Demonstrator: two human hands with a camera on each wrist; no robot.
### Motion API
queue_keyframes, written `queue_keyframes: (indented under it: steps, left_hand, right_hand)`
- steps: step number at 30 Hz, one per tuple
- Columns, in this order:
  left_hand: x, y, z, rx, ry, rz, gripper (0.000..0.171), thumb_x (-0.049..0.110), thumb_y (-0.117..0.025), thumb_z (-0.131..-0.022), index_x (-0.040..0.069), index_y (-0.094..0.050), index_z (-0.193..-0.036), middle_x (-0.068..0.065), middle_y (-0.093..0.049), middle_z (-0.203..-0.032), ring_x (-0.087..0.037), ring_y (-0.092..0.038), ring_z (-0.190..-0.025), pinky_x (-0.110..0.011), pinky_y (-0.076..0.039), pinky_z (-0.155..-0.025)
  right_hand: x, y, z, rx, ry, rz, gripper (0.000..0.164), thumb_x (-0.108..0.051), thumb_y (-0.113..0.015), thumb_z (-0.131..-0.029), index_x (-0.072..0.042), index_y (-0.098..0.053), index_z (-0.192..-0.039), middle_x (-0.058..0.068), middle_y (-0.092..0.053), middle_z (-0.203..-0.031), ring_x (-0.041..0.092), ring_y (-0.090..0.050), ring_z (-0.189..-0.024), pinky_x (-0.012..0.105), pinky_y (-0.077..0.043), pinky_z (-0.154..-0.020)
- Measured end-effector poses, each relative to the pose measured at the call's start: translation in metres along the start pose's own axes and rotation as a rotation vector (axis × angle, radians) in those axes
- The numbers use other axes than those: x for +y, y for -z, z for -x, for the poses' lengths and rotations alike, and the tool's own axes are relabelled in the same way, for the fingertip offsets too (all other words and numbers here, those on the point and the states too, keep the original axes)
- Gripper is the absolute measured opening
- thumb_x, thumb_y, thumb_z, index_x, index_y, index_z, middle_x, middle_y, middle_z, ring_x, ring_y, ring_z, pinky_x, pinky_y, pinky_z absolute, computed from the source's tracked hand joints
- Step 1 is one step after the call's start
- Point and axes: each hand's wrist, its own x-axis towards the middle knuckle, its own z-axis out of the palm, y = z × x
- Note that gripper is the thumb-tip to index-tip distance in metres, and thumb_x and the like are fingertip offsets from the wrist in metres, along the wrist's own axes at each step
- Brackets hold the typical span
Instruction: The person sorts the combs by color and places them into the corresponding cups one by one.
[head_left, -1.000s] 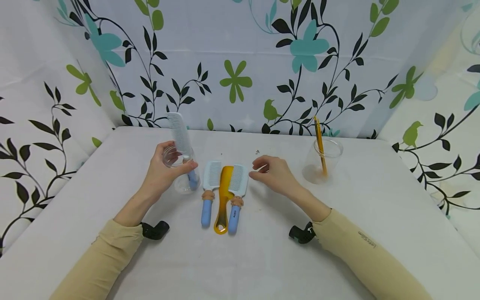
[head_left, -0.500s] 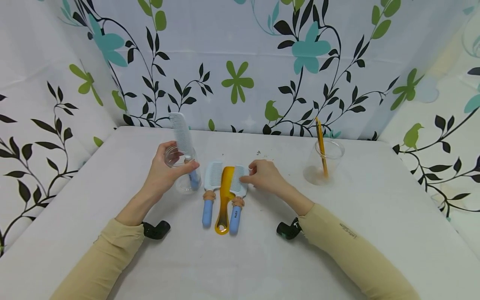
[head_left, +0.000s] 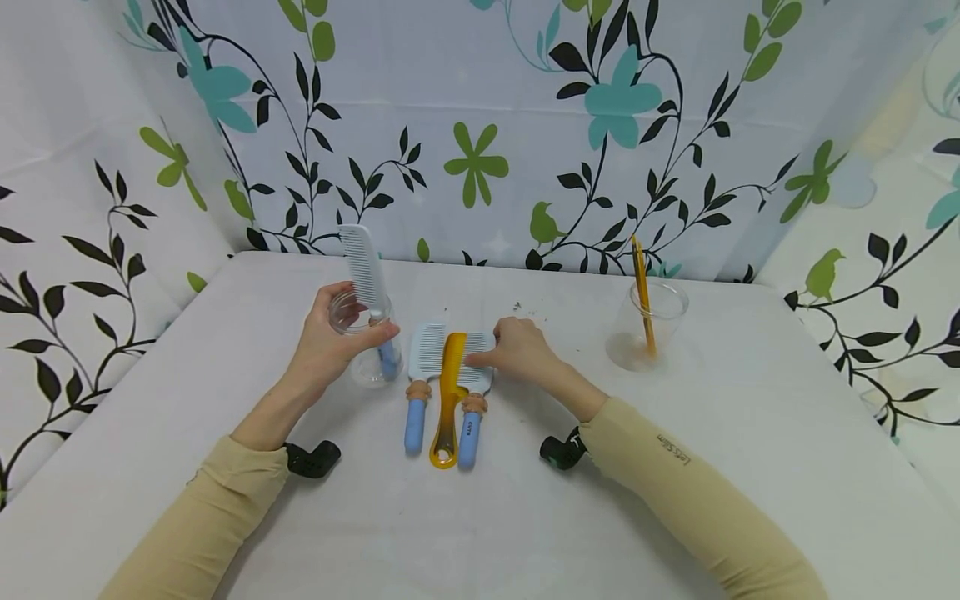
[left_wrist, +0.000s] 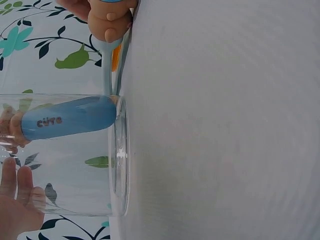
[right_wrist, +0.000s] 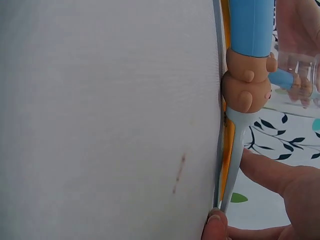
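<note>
My left hand (head_left: 330, 333) grips a clear plastic jar (head_left: 367, 369) near its rim. In it a pale blue comb (head_left: 362, 267) stands handle-down; its blue handle (left_wrist: 70, 120) shows through the wall. Three combs lie side by side before me: a blue-handled one (head_left: 426, 354) at left, an amber one (head_left: 448, 400) in the middle and another blue-handled one (head_left: 470, 425) at right. My right hand (head_left: 528, 354) pinches the head of that right comb, thumb over the teeth and fingers at its outer edge. The right wrist view shows the thumb (right_wrist: 265, 167) against it.
A second clear jar (head_left: 622, 337) stands at the right rear with a narrow amber item (head_left: 642, 300) upright in it. The white table (head_left: 480, 533) meets patterned curtains (head_left: 480, 75) at the back and sides.
My right hand has moved left from beside the combs onto the right comb's head, the thumb now over its teeth. The left hand and its jar stay put.
</note>
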Motion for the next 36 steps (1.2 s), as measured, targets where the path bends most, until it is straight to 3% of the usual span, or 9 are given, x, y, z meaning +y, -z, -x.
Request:
queue_keyframes:
  steps: [8, 25, 36]
  left_hand:
    - [-0.0007, 0.0008, 0.0009, -0.001, 0.013, 0.001, 0.088, 0.024, -0.077, -0.087, 0.008, -0.021, -0.153, -0.016, -0.031, -0.159, -0.035, -0.03, -0.146, -0.058, -0.024, -0.12]
    - [-0.0006, -0.0008, 0.0, -0.002, 0.002, -0.002, 0.087, 0.025, -0.077, -0.088, 0.008, -0.021, -0.153, -0.016, -0.031, -0.159, -0.034, -0.03, -0.147, -0.057, -0.023, -0.121]
    - [-0.0004, 0.0001, 0.0001, -0.002, 0.012, -0.011, 0.088, 0.026, -0.077, -0.088, 0.009, -0.02, -0.153, -0.016, -0.03, -0.16, -0.036, -0.029, -0.147, -0.058, -0.024, -0.12]
  right_hand:
    - [-0.0026, -0.0005, -0.0032, -0.016, -0.005, -0.034, 0.055, -0.043, -0.083, -0.079, 0.002, -0.065, -0.104, 0.009, -0.065, -0.087, 0.021, -0.055, -0.074, 0.024, -0.041, -0.058]
    - [-0.0002, -0.0072, -0.0094, 0.005, -0.068, -0.133, 0.067, -0.04, -0.087, -0.075, 0.001, -0.062, -0.123, 0.01, -0.068, -0.097, 0.016, -0.062, -0.069, 0.021, -0.048, -0.057]
    - [0.0, -0.0079, -0.0087, 0.005, -0.081, -0.314, 0.068, -0.029, -0.085, -0.079, 0.003, -0.056, -0.131, 0.012, -0.07, -0.097, 0.015, -0.064, -0.065, 0.02, -0.049, -0.058]
